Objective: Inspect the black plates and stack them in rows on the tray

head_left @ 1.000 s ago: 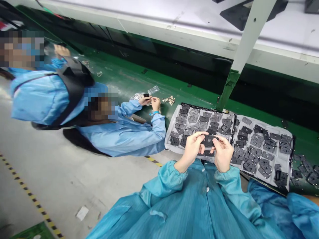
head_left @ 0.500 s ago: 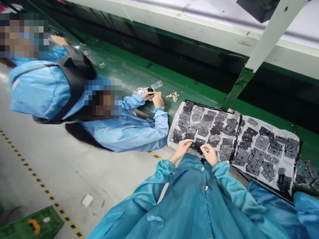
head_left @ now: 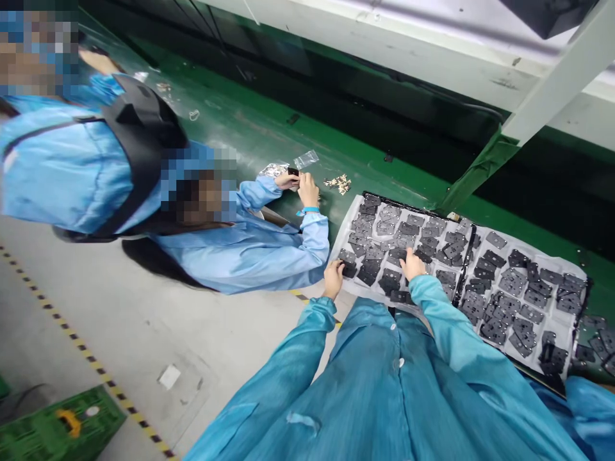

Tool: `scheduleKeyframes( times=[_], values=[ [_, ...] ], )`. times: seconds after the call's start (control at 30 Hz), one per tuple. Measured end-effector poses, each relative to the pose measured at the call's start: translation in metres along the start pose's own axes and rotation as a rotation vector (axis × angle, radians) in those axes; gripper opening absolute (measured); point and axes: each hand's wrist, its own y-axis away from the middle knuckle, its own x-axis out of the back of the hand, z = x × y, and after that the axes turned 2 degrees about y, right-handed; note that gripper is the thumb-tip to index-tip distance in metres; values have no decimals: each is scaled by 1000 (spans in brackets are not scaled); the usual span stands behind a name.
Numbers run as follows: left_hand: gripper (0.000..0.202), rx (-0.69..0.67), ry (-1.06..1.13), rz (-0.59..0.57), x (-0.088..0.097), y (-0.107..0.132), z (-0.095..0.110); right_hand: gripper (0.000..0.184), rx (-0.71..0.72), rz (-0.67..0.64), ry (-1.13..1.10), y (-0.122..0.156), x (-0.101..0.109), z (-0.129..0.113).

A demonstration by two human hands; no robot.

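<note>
One green surface [head_left: 230, 134] runs from 10 o'clock to 4 o'clock of the view. Co-worker [head_left: 269, 256], light-blue clothing, at 9 o'clock. Left tray [head_left: 348, 211], white-lined, on the surface at 3 o'clock; right tray [head_left: 574, 264] just beside it, farther out toward 4 o'clock. Right hand [head_left: 414, 266]: reaches in over the left tray's middle from 5 o'clock; grip state cannot be told, nor whether fingertips touch. Left hand [head_left: 333, 277]: at that tray's 8 o'clock corner; grip narrow, holding a black plate [head_left: 346, 268] by its edge. Other black plates lie clustered, many overlapping, across both trays. Clear bag [head_left: 306, 159] at 12 o'clock. Gold-coloured pieces [head_left: 343, 184], heaped, between 1 and 2 o'clock.
</note>
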Motion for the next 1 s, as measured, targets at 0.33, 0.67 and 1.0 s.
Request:
scheduleKeyframes(
  times=[0.33,0.67,1.0],
  values=[
    [25,22,-8,93,9,9,29,17,-45,-14,-223,14,17,10],
    [31,-120,359,-391,-35,87,202,47,106,75,-897,127,31,-3],
    [37,-72,549,-694,30,98,315,28,235,342,-1149,182,121,9]
  ],
)
